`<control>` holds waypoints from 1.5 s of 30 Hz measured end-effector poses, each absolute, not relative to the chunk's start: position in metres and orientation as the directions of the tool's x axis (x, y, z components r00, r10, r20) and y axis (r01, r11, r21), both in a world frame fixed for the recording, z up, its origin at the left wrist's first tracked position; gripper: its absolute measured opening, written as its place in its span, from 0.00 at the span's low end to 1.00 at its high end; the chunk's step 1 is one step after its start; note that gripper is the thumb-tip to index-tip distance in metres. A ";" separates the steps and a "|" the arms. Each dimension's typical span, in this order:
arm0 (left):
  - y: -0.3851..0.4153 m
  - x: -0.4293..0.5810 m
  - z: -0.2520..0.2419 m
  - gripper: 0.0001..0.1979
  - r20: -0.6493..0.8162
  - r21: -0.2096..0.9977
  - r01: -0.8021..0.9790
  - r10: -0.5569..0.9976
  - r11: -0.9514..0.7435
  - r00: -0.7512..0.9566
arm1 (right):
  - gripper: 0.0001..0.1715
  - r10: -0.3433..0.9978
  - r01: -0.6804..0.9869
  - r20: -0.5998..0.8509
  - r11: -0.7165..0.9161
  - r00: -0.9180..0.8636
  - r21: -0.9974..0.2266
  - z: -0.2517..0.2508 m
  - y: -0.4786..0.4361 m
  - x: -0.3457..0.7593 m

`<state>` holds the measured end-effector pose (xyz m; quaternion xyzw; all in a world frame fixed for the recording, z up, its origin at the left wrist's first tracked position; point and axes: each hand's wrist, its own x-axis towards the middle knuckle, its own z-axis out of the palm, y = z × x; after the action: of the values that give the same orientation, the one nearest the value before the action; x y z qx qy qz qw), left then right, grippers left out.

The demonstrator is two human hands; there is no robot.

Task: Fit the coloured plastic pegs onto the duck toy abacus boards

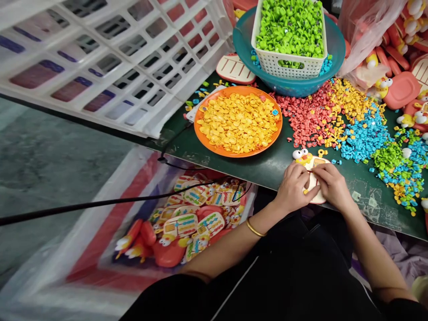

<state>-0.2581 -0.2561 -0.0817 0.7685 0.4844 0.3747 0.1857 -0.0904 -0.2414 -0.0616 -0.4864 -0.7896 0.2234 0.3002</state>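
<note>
At the front edge of the dark green table lies a cream slotted toy board [315, 182] with a duck-like head, white bulging eyes and an orange beak. My left hand [294, 186] is closed on the board's left side. From the right, my right hand [331, 183] has its fingers pinched together over the board's slots, close to my left fingertips. Whatever small piece may be between the right fingers is too hidden to make out. A small yellow piece [322, 153] sits just behind the board.
An orange plate [198, 129] of yellow pieces stands left, a blue basin [337, 53] with a white basket [282, 62] of green pieces behind. Red, yellow, blue [363, 133] and green piles lie right. White crate [157, 111] at left; finished-looking boards [180, 225] in a bag below.
</note>
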 end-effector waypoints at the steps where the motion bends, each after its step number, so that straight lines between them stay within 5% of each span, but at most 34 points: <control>1: -0.256 -0.259 -0.082 0.15 0.390 0.650 0.604 0.885 -0.461 0.255 | 0.16 0.911 0.638 0.272 0.412 -0.311 -0.651 -0.062 -0.234 -0.094; 6: -0.256 -0.260 -0.079 0.16 0.351 0.613 0.642 0.887 -0.459 0.299 | 0.13 0.975 0.807 0.222 0.127 0.005 -0.576 -0.063 -0.182 -0.090; 11: -0.255 -0.259 -0.079 0.18 0.399 0.625 0.609 0.871 -0.488 0.288 | 0.13 0.970 0.816 0.051 0.229 -0.238 -0.532 -0.059 -0.161 -0.074; 19: -0.255 -0.258 -0.083 0.11 0.494 0.629 0.543 0.826 -0.556 0.273 | 0.11 0.976 0.648 0.174 0.216 -0.129 -0.730 -0.050 -0.202 -0.058; 24: -0.252 -0.260 -0.083 0.15 0.523 0.631 0.472 0.787 -0.616 0.327 | 0.15 0.959 0.726 0.276 0.232 -0.061 -0.647 -0.065 -0.230 -0.071; 28: -0.251 -0.261 -0.082 0.22 0.469 0.654 0.462 0.800 -0.600 0.374 | 0.18 0.938 0.737 0.298 0.326 -0.176 -0.592 -0.069 -0.242 -0.075; 39: -0.254 -0.263 -0.084 0.17 0.468 0.614 0.537 0.815 -0.578 0.342 | 0.12 0.922 0.657 0.224 0.382 -0.315 -0.650 -0.051 -0.235 -0.079; 45: -0.253 -0.259 -0.081 0.15 0.381 0.624 0.630 0.884 -0.462 0.271 | 0.04 0.969 0.396 0.073 0.165 -0.238 -0.903 -0.053 -0.222 -0.099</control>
<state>-0.2589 -0.2529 -0.0811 0.7771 0.4872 0.3565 0.1779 -0.0985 -0.2216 -0.0531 -0.5049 -0.6758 0.4030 0.3549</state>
